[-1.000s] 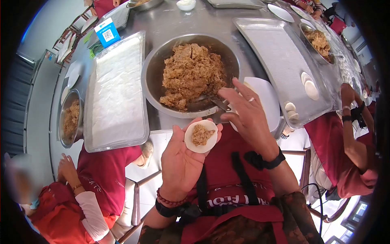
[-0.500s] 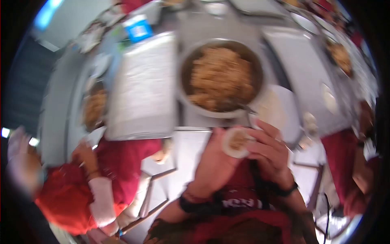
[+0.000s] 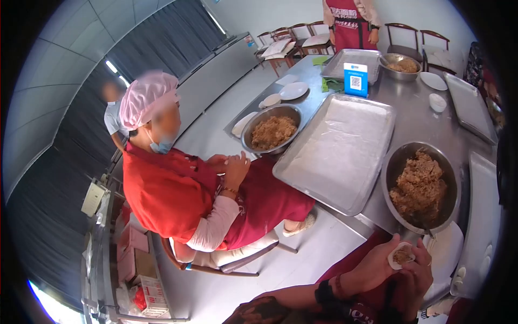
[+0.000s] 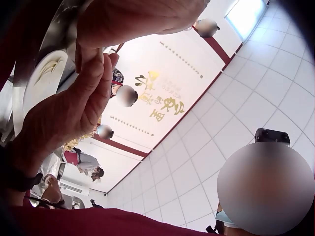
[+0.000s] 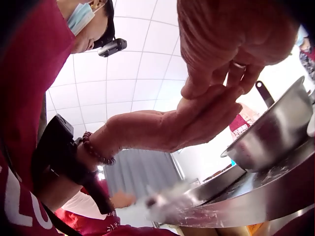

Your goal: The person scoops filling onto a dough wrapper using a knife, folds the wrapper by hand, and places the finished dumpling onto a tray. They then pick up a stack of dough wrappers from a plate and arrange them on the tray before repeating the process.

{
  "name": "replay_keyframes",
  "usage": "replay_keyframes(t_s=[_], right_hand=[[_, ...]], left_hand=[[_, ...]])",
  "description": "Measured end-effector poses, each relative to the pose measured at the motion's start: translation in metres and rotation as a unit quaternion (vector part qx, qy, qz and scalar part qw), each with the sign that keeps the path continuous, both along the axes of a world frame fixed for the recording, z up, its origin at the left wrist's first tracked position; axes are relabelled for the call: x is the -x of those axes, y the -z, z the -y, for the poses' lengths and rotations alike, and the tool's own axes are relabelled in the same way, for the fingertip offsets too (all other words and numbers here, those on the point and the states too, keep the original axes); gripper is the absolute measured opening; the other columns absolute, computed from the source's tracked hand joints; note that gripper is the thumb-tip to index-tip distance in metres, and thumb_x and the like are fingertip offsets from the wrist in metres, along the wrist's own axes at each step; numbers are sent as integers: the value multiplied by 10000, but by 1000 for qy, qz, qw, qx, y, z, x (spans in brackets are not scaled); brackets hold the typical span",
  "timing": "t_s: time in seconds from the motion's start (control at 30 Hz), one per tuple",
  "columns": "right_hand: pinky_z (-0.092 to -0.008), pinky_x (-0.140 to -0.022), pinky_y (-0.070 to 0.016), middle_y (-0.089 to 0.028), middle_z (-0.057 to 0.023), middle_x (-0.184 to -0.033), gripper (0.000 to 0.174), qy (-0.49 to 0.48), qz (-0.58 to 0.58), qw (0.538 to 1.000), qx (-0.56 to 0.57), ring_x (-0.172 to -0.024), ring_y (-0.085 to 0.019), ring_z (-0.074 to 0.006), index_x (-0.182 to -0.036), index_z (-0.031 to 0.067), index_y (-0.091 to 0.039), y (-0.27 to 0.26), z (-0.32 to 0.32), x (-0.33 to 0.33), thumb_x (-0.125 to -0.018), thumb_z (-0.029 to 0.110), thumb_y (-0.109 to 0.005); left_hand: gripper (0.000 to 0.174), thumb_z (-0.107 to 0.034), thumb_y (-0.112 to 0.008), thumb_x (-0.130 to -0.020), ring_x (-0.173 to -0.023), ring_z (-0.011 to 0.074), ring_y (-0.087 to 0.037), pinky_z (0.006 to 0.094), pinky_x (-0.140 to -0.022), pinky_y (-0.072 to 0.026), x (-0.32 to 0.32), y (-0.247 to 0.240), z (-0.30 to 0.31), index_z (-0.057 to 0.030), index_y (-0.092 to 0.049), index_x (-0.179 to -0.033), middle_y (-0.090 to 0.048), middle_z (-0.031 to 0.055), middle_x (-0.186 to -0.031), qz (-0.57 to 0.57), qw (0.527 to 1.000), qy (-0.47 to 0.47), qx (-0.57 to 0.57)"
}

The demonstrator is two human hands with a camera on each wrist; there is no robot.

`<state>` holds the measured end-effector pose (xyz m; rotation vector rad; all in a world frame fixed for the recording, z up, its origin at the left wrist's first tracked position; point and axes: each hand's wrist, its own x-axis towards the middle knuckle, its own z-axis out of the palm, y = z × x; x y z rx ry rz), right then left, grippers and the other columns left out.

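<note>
A round dumpling wrapper with brown filling on it is held between my two hands, low at the right of the head view. My left hand cups it from the left, its thumb at the edge. On the other side my right hand pinches the wrapper's rim with bent fingers. In the right wrist view, the left hand lies under the right hand, and the wrapper is hidden there. Just beyond them stands a steel bowl heaped with filling, a utensil handle over its near rim.
A floured metal tray lies left of the bowl, another tray to its right. Loose wrappers rest on a white plate. At the left sits a person in a pink cap. A blue QR-code stand is behind the floured tray.
The head view has swung left, so hands and bowl appear farther right. My right hand has left the bowl's utensil and come to the wrapper, whose edge it now pinches.
</note>
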<state>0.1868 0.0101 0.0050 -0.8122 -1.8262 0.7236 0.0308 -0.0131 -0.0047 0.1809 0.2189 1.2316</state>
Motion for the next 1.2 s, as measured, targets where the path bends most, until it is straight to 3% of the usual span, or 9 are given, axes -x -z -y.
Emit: replay_keyframes(t_s=[0.3,0.4,0.6,0.73,0.87,1.2], right_hand=[[-476,-996,-469,-696,-157,-1123,77,24,-9,999,22,-1182,-601,-403,-835,69,-662,-8,4,-6,-776,34,-697],[-463,-1086,-375,-663,-204,-1190,47,5,-33,994,109,-1267,-536,-382,-803,26,-671,-9,6,-9,-788,12,-628],[-449,-1047,-423,-661,-216,-1186,94,8,-84,984,158,-1216,-577,-352,-835,8,-698,-10,6,-9,-773,8,-627],[-410,-992,-472,-639,-204,-1225,138,-32,-64,985,154,-1170,-598,-313,-959,-4,-691,-2,0,-18,-878,31,-585],[-395,-998,-468,-624,-218,-1258,166,-59,-50,988,135,-1156,-603,-315,-1037,-22,-688,-25,-6,-18,-957,47,-560],[-394,-1004,-458,-635,-210,-1237,161,-64,-66,981,171,-1151,-602,-311,-1020,-26,-681,-24,-6,-19,-959,45,-551]], left_hand=[[421,-349,-449,-1058,-1111,119,-568,298,-963,-485,-4,-4,3,-31,-499,-1329,-578,22,-1217,-69,997,36,2],[423,-325,-491,-1046,-1121,107,-557,296,-969,-484,-5,-11,3,-27,-487,-1347,-573,18,-1211,-126,991,38,7],[501,-272,-588,-1005,-1166,89,-527,282,-999,-459,-8,-19,5,-15,-434,-1407,-561,44,-1252,-265,962,57,-35],[570,-239,-631,-980,-1177,86,-516,264,-1012,-440,-9,-16,5,-3,-395,-1442,-558,45,-1284,-341,934,31,-107],[608,-218,-647,-966,-1176,92,-516,262,-1028,-428,-9,-14,5,-5,-374,-1465,-557,47,-1293,-337,935,52,-96],[593,-228,-640,-970,-916,78,-596,237,-819,-517,-12,-12,5,-1,-390,-1458,-612,38,-1143,-350,930,45,-99]])
